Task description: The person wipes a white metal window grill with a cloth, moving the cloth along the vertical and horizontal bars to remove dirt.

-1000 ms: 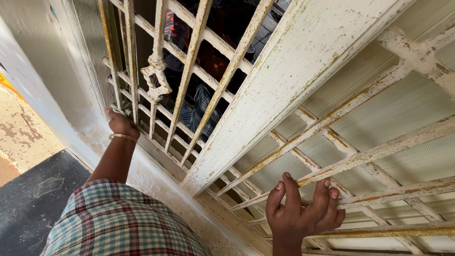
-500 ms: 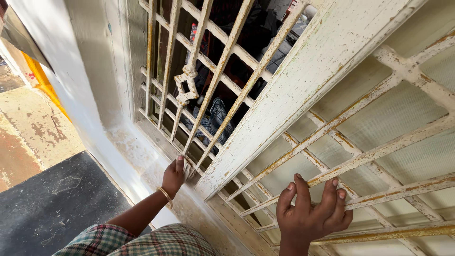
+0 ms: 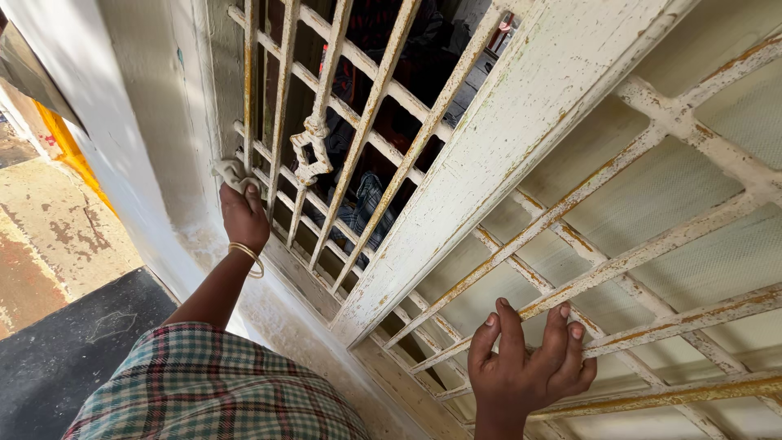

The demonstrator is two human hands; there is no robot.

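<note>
Currently left hand (image 3: pixel 244 218) is closed around a small pale cloth (image 3: pixel 230 173), bunched and pressed against the lower bars at the far-left edge of the grille (image 3: pixel 350 147). Cloth looks soft, light, easily wadded; best held as a bunch in the palm. Right hand (image 3: pixel 529 367) has its fingers hooked over a rusty bar of the near-right mesh panel (image 3: pixel 668 212), clasping nothing else. Bars look stiff, flaking, rough. Gaps are narrow; the wall (image 3: pixel 138 138) crowds the left.

Bright daylight, sharp focus, dark interior behind bars
</note>
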